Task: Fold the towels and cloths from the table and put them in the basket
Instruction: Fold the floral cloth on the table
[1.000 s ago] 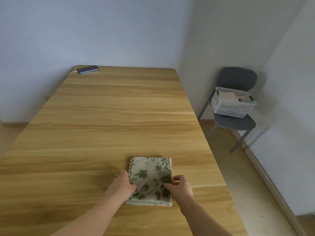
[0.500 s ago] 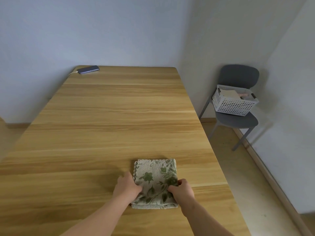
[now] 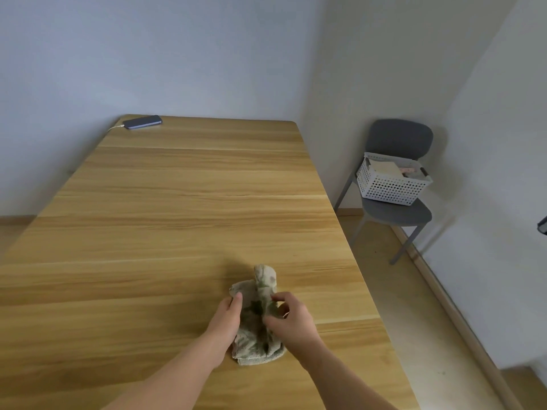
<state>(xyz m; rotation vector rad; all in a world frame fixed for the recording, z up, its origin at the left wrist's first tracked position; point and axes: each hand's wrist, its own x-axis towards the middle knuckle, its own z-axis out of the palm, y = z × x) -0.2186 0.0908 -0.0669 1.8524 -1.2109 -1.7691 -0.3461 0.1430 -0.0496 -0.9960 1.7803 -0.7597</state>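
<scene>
A small beige cloth with a green leaf print lies near the front right of the wooden table. It is bunched lengthwise, and its right half stands up in a hump between my hands. My left hand presses on the cloth's left side. My right hand pinches the raised right edge. The white perforated basket sits on a grey chair off to the right of the table and holds folded cloths.
A dark phone on a white cable lies at the table's far left corner. Floor separates the table's right edge from the chair. Walls stand close behind the table and the chair.
The cloth lay flat as a folded square under both hands. Now my right hand has lifted its right side up and over toward the left, so it bunches upward.
</scene>
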